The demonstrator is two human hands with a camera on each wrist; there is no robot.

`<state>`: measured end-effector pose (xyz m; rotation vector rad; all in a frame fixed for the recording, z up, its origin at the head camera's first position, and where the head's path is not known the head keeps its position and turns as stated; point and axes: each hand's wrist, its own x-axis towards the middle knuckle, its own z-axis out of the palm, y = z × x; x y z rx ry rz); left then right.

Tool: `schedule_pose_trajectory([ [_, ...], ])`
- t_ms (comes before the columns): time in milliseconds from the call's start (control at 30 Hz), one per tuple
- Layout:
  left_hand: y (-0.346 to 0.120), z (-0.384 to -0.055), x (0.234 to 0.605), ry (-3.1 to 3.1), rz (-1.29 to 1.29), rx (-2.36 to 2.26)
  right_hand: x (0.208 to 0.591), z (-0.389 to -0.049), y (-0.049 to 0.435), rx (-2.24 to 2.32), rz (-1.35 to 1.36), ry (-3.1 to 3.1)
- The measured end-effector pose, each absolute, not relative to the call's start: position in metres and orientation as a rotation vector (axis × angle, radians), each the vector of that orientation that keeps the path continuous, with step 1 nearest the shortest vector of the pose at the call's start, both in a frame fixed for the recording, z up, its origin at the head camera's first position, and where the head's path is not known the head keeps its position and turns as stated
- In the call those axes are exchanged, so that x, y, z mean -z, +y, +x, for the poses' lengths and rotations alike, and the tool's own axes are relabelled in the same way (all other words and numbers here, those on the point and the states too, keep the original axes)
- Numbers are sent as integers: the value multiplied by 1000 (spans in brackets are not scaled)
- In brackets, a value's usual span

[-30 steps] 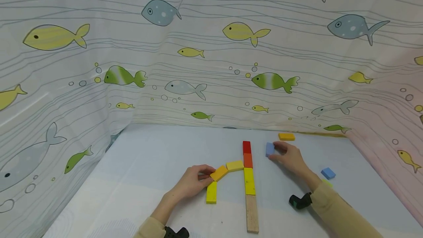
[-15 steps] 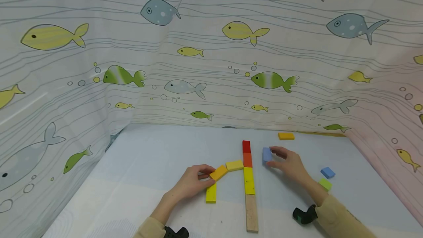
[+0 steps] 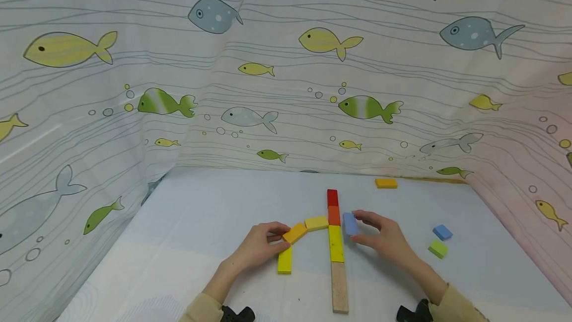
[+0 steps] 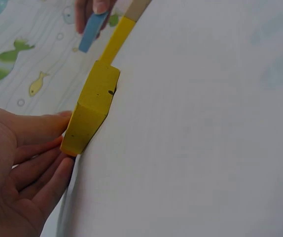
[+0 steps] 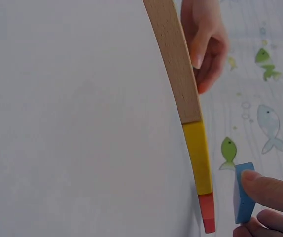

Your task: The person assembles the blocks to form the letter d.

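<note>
Between thumb and fingers my right hand (image 3: 390,238) pinches a blue block (image 3: 350,224), just right of a straight row of blocks and apart from it. That row has a red block (image 3: 332,198), an orange-red block (image 3: 333,215), a long yellow block (image 3: 336,243) and a plain wooden block (image 3: 339,287). From its left side a curved branch runs out: a pale yellow block (image 3: 316,223), an orange block (image 3: 295,233) and a yellow block (image 3: 284,261). My left hand (image 3: 259,246) holds the orange block where it meets the yellow one; its thumb (image 4: 45,127) also shows in the left wrist view.
Loose on the table (image 3: 201,207) at the right lie another blue block (image 3: 443,232) and a light green block (image 3: 438,249). An orange block (image 3: 386,183) lies near the back edge. A fish-printed sheet (image 3: 250,93) stands around the back and sides.
My right hand has moved left and nearer with the blue block, bringing it close to the row. The light green block has come into full view. My left hand stays nearly still.
</note>
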<state>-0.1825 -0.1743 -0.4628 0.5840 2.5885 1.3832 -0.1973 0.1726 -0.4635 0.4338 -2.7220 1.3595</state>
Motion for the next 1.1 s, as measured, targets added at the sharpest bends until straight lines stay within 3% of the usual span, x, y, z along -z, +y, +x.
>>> schedule_pose_trajectory([
  [667, -175, -185, 466, 2595, 594, -1370, 462, -173, 141, -1458, 499, -2746],
  [1100, -175, -187, 467, 2612, 590, -1345, 457, -152, 106, -1415, 781, -2764],
])
